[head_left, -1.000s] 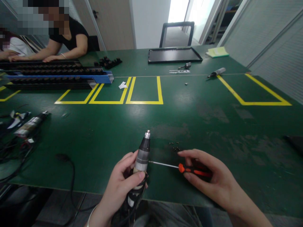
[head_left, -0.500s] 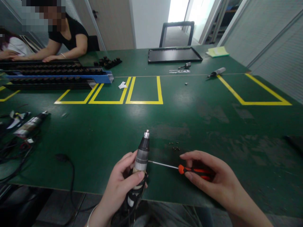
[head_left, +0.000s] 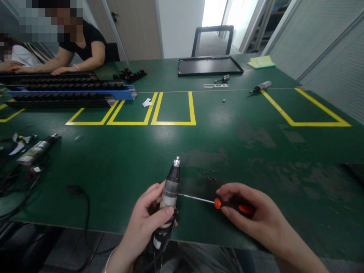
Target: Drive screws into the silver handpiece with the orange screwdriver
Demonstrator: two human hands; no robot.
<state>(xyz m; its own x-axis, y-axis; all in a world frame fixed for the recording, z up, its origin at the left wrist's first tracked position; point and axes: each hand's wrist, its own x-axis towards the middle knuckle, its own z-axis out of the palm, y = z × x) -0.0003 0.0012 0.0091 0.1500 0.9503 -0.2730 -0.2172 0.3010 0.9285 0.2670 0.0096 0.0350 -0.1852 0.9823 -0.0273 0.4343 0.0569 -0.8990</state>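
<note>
Power tool (head_left: 171, 187) lies in the left hand (head_left: 146, 222), its long axis running away from the body and leaning slightly right, with the metal nose (head_left: 176, 162) at the far end. The left fingers are wrapped around its barrel, the thumb across the near side. Coming from its right, a screwdriver (head_left: 217, 203) lies nearly crosswise to that axis; its thin tip meets or almost meets the barrel's right side, below the black cone (head_left: 174, 173). Whether the tip is seated is too small to tell. The right hand (head_left: 263, 220) is to the right of the power tool, fingers and thumb closed around the red and black handle. Small screws (head_left: 212, 179) rest on the green table (head_left: 127, 163), right of the power tool and beyond the screwdriver. Left of it lie a plug (head_left: 74, 189) and, farther off, another tool (head_left: 35, 151).
</note>
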